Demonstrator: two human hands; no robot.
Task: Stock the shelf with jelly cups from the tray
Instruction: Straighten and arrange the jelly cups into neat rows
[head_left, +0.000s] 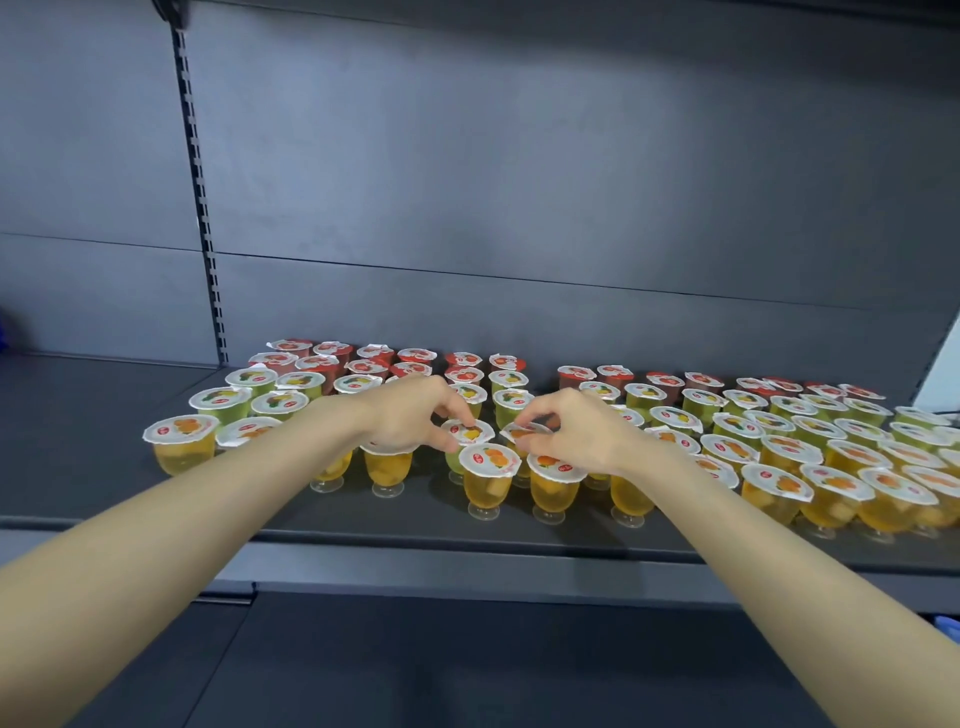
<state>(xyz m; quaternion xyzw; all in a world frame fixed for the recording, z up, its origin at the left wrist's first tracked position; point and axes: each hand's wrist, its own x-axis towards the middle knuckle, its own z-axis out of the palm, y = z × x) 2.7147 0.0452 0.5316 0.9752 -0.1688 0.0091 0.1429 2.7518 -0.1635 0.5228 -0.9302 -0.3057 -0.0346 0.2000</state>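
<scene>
Head view looks at a dark grey back panel (519, 182) with a slotted upright (200, 208) on its left side. Below the panel lies the dark shelf (104, 467), and a lower shelf (467, 675) fills the near edge of the picture.

On the shelf stand the jelly cups (779, 452) in many rows, from the left part to the far right. The red ones are in the far rows, the green ones in the middle rows, and the orange ones in the near rows. All have a white lid with a fruit picture and a small clear foot.

Two bare forearms reach from the near corners to the middle of the shelf. The left hand (410, 415) has its grip closed around the lid edge of a green cup (467, 431), with the fingers curled over its far side and the thumb on its near side. The right hand (571, 436) pinches the rim of a tilted cup (527, 431) just beside it; its grip is clamped on this rim. The colour of this jelly I cannot tell. Just near of both stands an orange cup (488, 467), upright.
</scene>
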